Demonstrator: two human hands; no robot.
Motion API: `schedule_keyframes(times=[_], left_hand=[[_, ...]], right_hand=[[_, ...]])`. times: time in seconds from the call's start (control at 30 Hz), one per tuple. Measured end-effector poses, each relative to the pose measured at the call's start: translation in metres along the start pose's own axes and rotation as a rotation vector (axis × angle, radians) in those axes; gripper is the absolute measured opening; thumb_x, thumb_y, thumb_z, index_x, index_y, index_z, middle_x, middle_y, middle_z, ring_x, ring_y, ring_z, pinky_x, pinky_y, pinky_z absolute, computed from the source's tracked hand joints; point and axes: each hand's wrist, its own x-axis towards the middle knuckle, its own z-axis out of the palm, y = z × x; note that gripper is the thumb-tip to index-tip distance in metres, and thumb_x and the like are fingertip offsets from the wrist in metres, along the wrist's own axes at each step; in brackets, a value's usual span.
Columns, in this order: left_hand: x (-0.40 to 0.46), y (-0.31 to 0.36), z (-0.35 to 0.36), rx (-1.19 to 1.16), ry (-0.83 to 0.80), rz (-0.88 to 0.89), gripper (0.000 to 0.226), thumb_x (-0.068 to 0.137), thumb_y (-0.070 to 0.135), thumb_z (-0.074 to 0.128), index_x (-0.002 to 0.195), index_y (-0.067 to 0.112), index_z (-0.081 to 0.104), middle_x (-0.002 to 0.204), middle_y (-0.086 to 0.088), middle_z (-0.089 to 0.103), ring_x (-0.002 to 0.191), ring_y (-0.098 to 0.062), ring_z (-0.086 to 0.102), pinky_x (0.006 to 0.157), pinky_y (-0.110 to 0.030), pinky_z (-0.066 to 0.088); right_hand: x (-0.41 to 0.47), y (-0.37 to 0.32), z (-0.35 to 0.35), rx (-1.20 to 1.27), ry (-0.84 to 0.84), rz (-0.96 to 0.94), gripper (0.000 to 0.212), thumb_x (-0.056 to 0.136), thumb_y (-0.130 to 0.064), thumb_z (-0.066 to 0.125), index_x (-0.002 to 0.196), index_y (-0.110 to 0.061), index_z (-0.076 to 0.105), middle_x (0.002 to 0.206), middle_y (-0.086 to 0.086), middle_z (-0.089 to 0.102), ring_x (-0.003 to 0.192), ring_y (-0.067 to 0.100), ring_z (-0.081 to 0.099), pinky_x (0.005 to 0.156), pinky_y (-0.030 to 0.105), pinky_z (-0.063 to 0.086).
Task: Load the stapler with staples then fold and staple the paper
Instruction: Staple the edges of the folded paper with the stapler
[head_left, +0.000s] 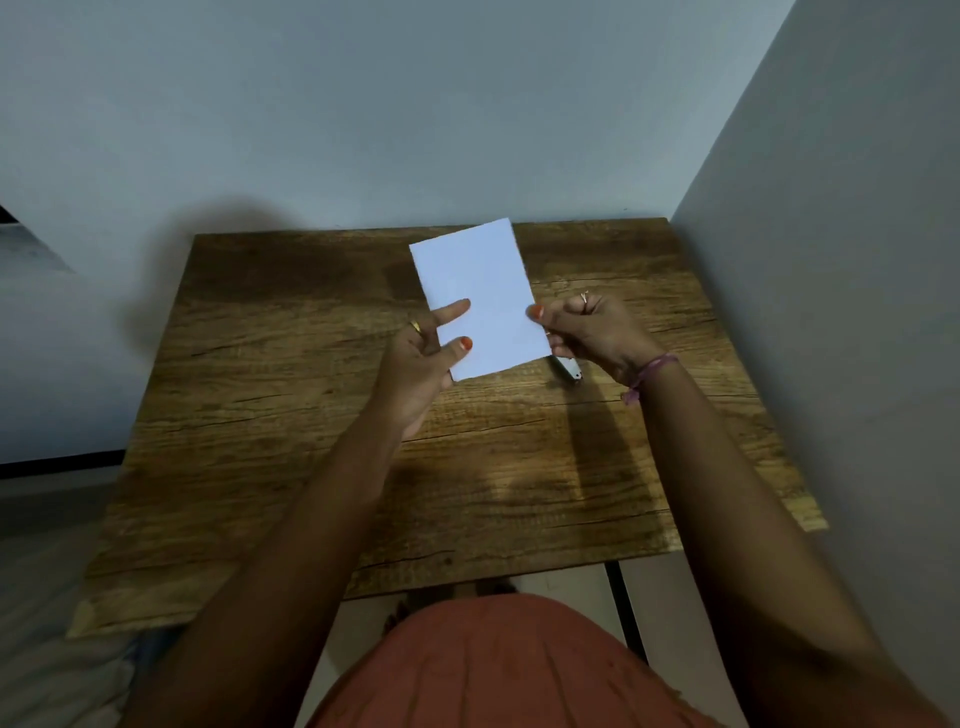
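A white folded paper (480, 296) is held up above the wooden table (291, 415), tilted a little to the left. My left hand (423, 364) holds its lower left corner, thumb on the front face and index finger stretched along the sheet. My right hand (587, 332) pinches the right edge with thumb on top and curled fingers behind. A small silver stapler (569, 370) lies on the table just below my right hand, mostly hidden by the paper and the hand.
The table stands in a corner, with a wall behind it and another wall along its right side. A bed edge with light fabric (47, 623) lies at the lower left. My lap in an orange garment (498, 665) is below the table's front edge.
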Motion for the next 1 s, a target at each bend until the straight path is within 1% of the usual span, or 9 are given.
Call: schedule_keyframes(times=[0.17,0.23,0.3,0.4,0.5,0.6,0.7,0.9,1.0], left_hand=[[0.003,-0.004,-0.012,-0.056,0.144,0.063,0.035,0.085,0.001,0.065,0.112,0.023,0.067,0.136,-0.001,0.055,0.117,-0.018,0.058,0.087,-0.046,0.055],[0.004,-0.004,-0.015,-0.097,0.155,0.090,0.035,0.087,0.000,0.063,0.112,0.023,0.067,0.135,-0.001,0.055,0.118,-0.017,0.057,0.085,-0.042,0.056],[0.006,-0.003,-0.015,-0.140,0.152,0.096,0.034,0.089,-0.001,0.059,0.110,0.025,0.067,0.137,-0.004,0.054,0.121,-0.018,0.055,0.084,-0.039,0.056],[0.008,-0.002,-0.014,-0.247,0.075,0.095,0.037,0.091,-0.004,0.053,0.110,0.024,0.067,0.139,-0.005,0.051,0.125,-0.022,0.052,0.083,-0.034,0.056],[0.007,0.003,-0.013,-0.335,-0.033,0.117,0.043,0.089,-0.009,0.051,0.117,0.021,0.063,0.142,-0.008,0.048,0.128,-0.024,0.050,0.086,-0.035,0.055],[0.008,0.011,-0.006,-0.377,-0.069,0.143,0.046,0.089,-0.011,0.050,0.122,0.020,0.060,0.141,-0.008,0.049,0.127,-0.022,0.051,0.084,-0.032,0.054],[0.008,0.019,0.004,-0.344,-0.062,0.172,0.046,0.090,-0.010,0.050,0.120,0.024,0.060,0.134,-0.002,0.055,0.122,-0.018,0.055,0.082,-0.031,0.055],[0.009,0.032,0.019,-0.166,-0.014,0.230,0.049,0.086,-0.001,0.058,0.122,0.032,0.061,0.117,0.005,0.067,0.104,-0.013,0.063,0.087,-0.042,0.049],[0.007,0.037,0.023,-0.039,-0.009,0.298,0.057,0.081,0.000,0.063,0.129,0.029,0.056,0.125,-0.001,0.065,0.105,-0.030,0.062,0.071,-0.027,0.054]], right_hand=[[0.027,0.026,-0.009,-0.407,0.474,-0.072,0.020,0.085,-0.024,0.068,0.100,-0.012,0.068,0.088,-0.005,0.065,0.088,0.013,0.064,0.069,0.021,0.049],[0.031,0.042,-0.002,-0.587,0.400,-0.015,0.043,0.076,-0.034,0.076,0.110,-0.011,0.064,0.094,-0.006,0.060,0.089,0.011,0.059,0.064,0.014,0.042],[0.032,0.057,0.008,-0.742,0.290,0.036,0.059,0.071,-0.038,0.080,0.117,-0.008,0.061,0.107,0.001,0.061,0.097,0.015,0.058,0.077,0.024,0.050],[0.029,0.062,0.013,-0.822,0.375,-0.005,0.050,0.081,-0.024,0.073,0.125,-0.005,0.057,0.123,0.013,0.059,0.111,0.025,0.056,0.096,0.032,0.046],[0.017,0.053,0.015,-0.455,0.352,-0.011,0.037,0.085,-0.014,0.068,0.119,-0.001,0.061,0.114,0.015,0.066,0.103,0.022,0.060,0.088,0.025,0.047],[-0.008,0.037,0.024,0.288,0.077,0.014,0.022,0.092,-0.009,0.056,0.110,0.003,0.062,0.104,0.020,0.069,0.089,0.020,0.063,0.085,0.033,0.053],[-0.027,0.021,0.030,0.672,-0.148,0.052,0.016,0.093,-0.011,0.051,0.097,-0.007,0.066,0.092,0.009,0.072,0.085,0.017,0.071,0.073,0.028,0.059],[-0.039,0.007,0.047,0.692,-0.191,0.010,0.025,0.085,-0.026,0.060,0.102,-0.008,0.060,0.087,0.006,0.066,0.071,0.012,0.061,0.052,0.019,0.050],[-0.040,0.001,0.050,0.622,-0.160,-0.004,0.037,0.081,-0.045,0.059,0.100,-0.014,0.068,0.090,0.004,0.063,0.067,0.010,0.055,0.048,0.018,0.046]])
